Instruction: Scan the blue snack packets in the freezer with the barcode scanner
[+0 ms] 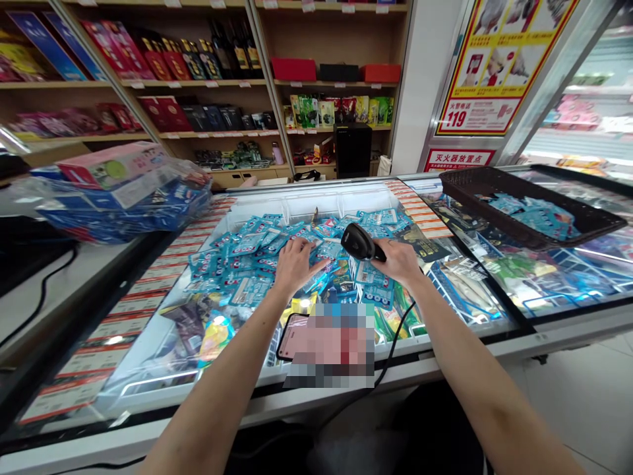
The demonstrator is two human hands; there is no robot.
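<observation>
My right hand point(401, 261) is wrapped round a black handheld barcode scanner point(358, 243), its head pointing left over the packets. A dark cable trails from that hand toward the counter's front edge. My left hand point(295, 262) rests palm down on the heap of small blue packets point(247, 244), thumb spread apart from the fingers. The heap lies on the glass top of a freezer chest, with more blue packets point(378, 285) under and beside my right hand. Nearer to me, between my forearms, lies a phone point(297, 338), its screen partly blurred out.
On the right, a dark brown basket point(459, 181) holds more blue packets. A plastic-wrapped bundle of boxes point(123, 191) sits at the left. Bagged goods show through the glass. Stocked shelves point(198, 84) stand behind, beside a fire-safety poster point(494, 72).
</observation>
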